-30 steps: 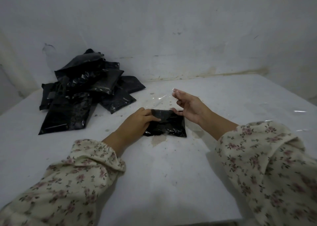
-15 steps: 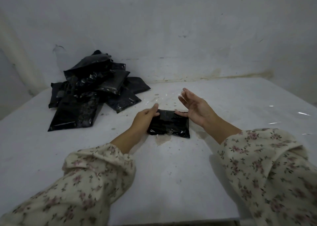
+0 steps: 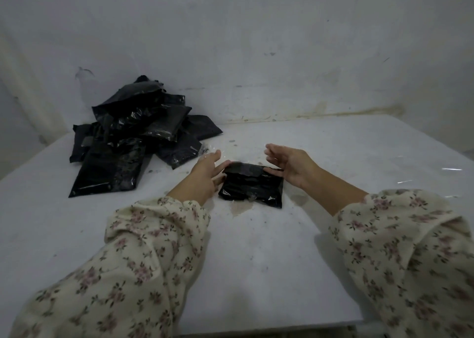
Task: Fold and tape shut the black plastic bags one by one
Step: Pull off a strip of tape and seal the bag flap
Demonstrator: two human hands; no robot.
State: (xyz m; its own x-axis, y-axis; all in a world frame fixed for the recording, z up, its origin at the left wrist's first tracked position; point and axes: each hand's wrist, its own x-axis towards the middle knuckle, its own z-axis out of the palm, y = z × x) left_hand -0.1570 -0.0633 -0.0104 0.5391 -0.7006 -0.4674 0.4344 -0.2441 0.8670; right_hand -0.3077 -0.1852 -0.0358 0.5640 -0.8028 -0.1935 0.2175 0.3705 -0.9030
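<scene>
White table, matte, scuffed and speckled, set against a stained, pale wall.

Far left on the table, a loose pile of black bags. They are glossy, crinkled plastic and mostly flat rectangles, overlapping at odd angles, and the topmost leans toward the wall. The pile is well apart from the hands, and nothing lies between it and them but bare tabletop.

Folded black bag lies flat at table centre, a compact rectangle with a creased flap along its far edge. A brownish stain marks the table at its near edge.

Left hand is at the bag's left end, fingers straight and spread, thumb touching the far-left corner, not gripping. Right hand is at the right end, fingers extended, thumb resting on the far-right edge, also ungripped.

Thin glints on the table at far right are possibly clear tape or film; too faint to tell.

Both arms wear cream floral sleeves of soft gathered cloth, which cover the near table edge.
</scene>
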